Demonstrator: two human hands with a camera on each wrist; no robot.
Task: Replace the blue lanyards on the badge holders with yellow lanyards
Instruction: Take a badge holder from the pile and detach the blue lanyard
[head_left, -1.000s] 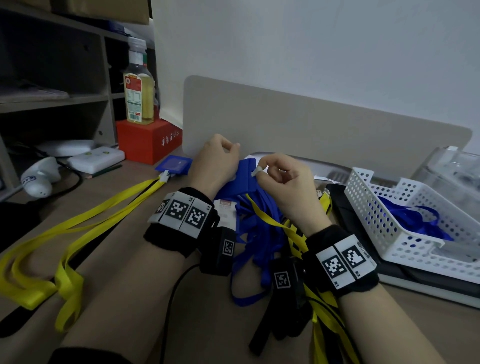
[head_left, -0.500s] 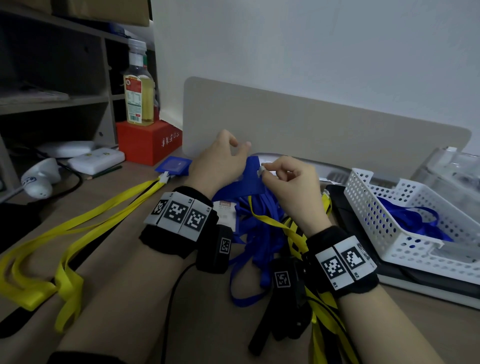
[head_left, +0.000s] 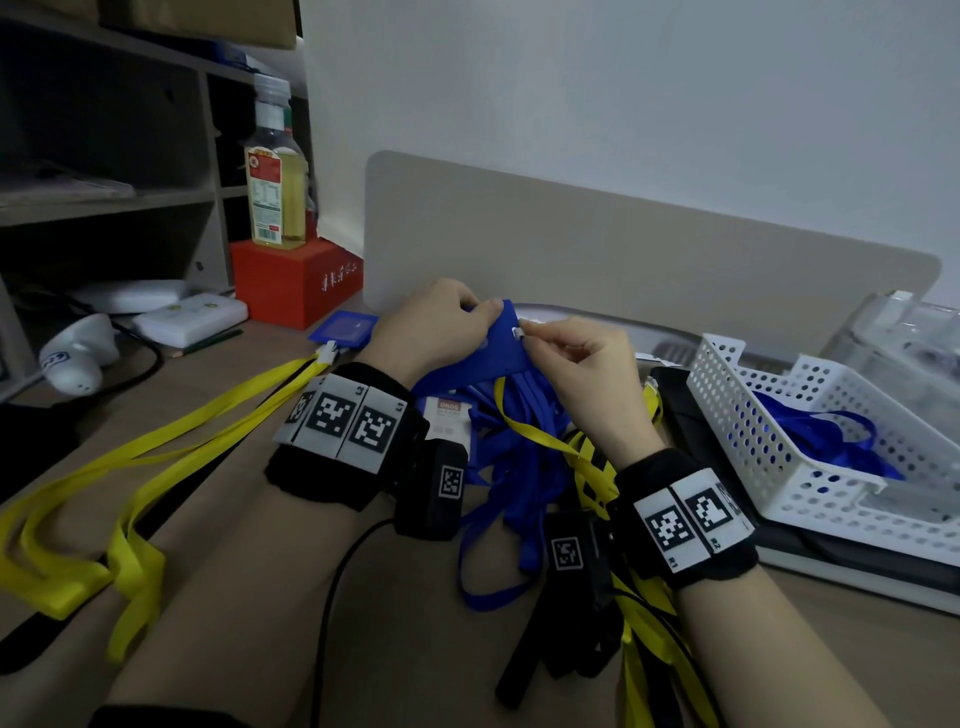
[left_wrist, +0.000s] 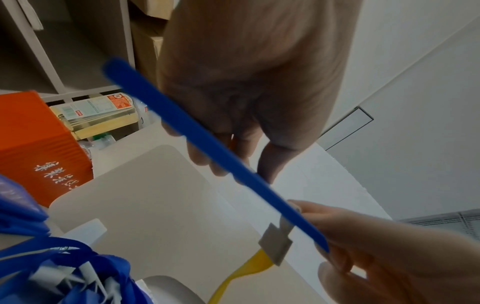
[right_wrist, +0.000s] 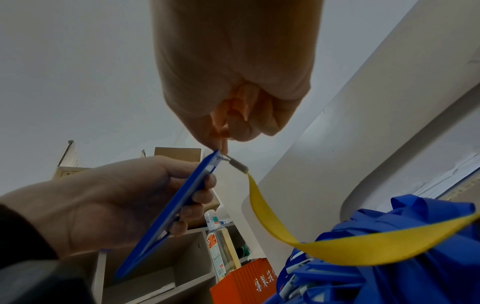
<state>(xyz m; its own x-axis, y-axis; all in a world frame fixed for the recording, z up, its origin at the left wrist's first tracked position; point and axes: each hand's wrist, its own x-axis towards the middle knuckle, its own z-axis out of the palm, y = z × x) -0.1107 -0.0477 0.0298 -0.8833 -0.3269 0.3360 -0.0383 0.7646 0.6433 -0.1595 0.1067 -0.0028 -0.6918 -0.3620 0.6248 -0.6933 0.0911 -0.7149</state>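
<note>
My left hand (head_left: 467, 317) grips a blue badge holder (head_left: 488, 353) above the desk, thumb on one face and fingers on the other; it appears edge-on in the left wrist view (left_wrist: 207, 144). My right hand (head_left: 530, 332) pinches the white clip (right_wrist: 237, 164) of a yellow lanyard (head_left: 540, 436) against the holder's top edge. The yellow strap (right_wrist: 337, 251) hangs down over a pile of blue lanyards (head_left: 519, 467). A second blue holder (head_left: 343, 330) with a yellow lanyard (head_left: 156, 457) attached lies on the desk at the left.
A white perforated basket (head_left: 727, 415) at the right contains blue lanyards (head_left: 821, 436). A beige panel (head_left: 623, 270) stands behind my hands. A red box (head_left: 296, 280) with a bottle (head_left: 275, 202) on it sits at the back left by shelves.
The left hand has shifted its fingers to hold the holder flatter and higher. The right hand has brought the white clip up to the holder's top edge.
</note>
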